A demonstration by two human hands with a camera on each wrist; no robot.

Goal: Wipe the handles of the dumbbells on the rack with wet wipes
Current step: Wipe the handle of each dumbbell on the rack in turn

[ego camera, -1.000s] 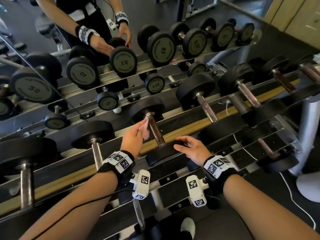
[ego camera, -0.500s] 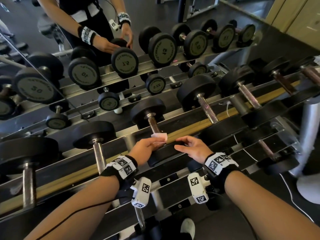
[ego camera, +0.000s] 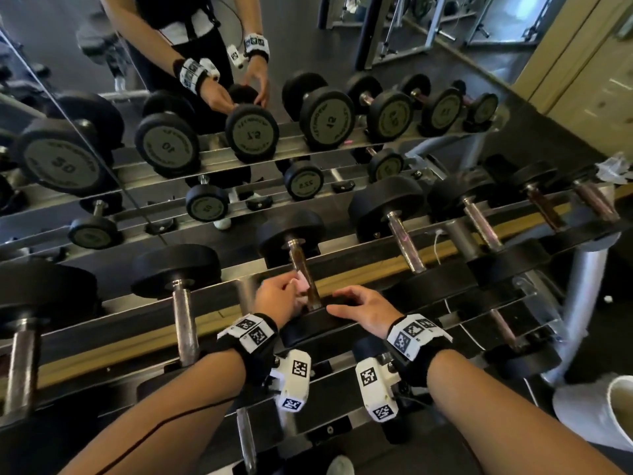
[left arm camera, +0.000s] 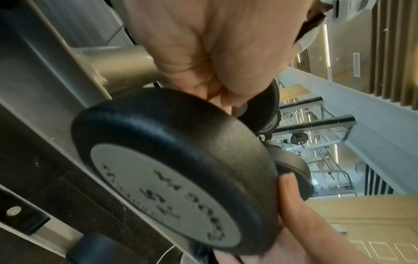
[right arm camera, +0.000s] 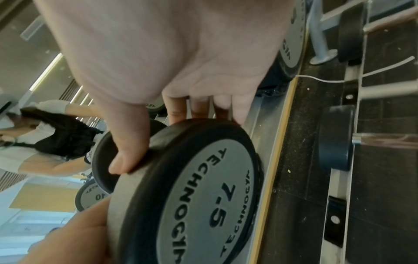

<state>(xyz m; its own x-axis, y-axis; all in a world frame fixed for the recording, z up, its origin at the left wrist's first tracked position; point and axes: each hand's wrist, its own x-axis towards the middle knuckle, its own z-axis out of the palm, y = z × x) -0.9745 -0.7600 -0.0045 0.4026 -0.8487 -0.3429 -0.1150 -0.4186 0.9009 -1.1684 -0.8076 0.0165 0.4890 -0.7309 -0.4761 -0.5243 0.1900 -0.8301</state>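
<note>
On the rack's top tier lies a 7.5 dumbbell with a dark metal handle (ego camera: 298, 260) and black heads. My left hand (ego camera: 291, 286) pinches a pale pink wet wipe (ego camera: 302, 283) against the near half of that handle, from its left side. In the left wrist view my left hand (left arm camera: 217, 92) has its fingers curled behind the near head (left arm camera: 169, 178). My right hand (ego camera: 342, 299) rests on top of that near head (ego camera: 308, 329). The right wrist view shows my right hand (right arm camera: 158, 141) with fingers over the rim and the thumb (right arm camera: 126, 157) lying on the 7.5 head (right arm camera: 214, 196).
Other dumbbells lie on either side, one to the left (ego camera: 181, 303) and one to the right (ego camera: 404, 241). A mirror (ego camera: 102, 207) behind the rack repeats the weights and me. A lower tier (ego camera: 503, 330) holds more dumbbells. A white bin (ego camera: 609, 409) stands at the lower right.
My left hand slid the wipe down the handle to its near end, then back up a little. The right hand stayed on the near head.
</note>
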